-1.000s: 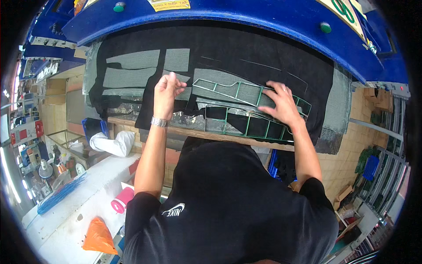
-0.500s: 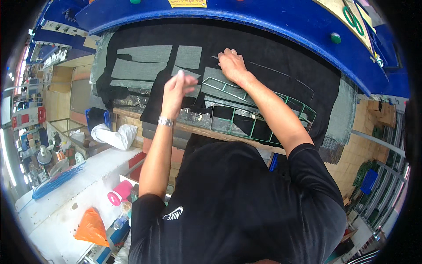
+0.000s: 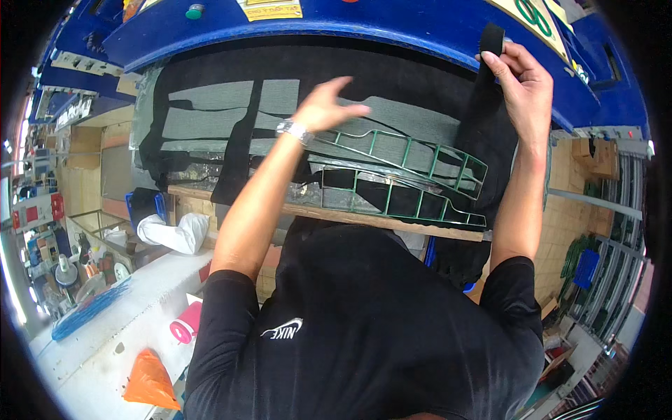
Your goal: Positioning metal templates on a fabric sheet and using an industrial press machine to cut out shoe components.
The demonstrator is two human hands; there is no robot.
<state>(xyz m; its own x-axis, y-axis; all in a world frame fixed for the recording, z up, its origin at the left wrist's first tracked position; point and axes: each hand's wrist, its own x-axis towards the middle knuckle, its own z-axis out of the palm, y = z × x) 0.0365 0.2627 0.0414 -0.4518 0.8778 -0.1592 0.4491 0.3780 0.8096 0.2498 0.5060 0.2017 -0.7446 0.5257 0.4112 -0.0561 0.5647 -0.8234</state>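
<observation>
My right hand point(image 3: 530, 91) is raised at the far right, its thumb and fingers pinching the end of a cut piece of black material point(image 3: 486, 91). The piece hangs toward the large black sheet point(image 3: 413, 66) on the work surface; its lower end merges with the sheet. My left hand point(image 3: 325, 108) hovers over the middle with its fingers apart and nothing in them. Below and right of it lies a long green-edged cutting die point(image 3: 372, 145). A second cutting die point(image 3: 389, 197) sits nearer me, along the wooden front edge.
Grey-green board point(image 3: 203, 127) shows through cut-outs in the sheet. A blue machine beam point(image 3: 392, 31) spans the far side, with a green button point(image 3: 194, 11) on it. At the lower left, a white table point(image 3: 91, 350) holds an orange bag point(image 3: 149, 381) and a pink container point(image 3: 185, 327).
My right hand has moved right and up, lifting a black piece and exposing more grey-green board. My left hand has shifted right, across the sheet.
</observation>
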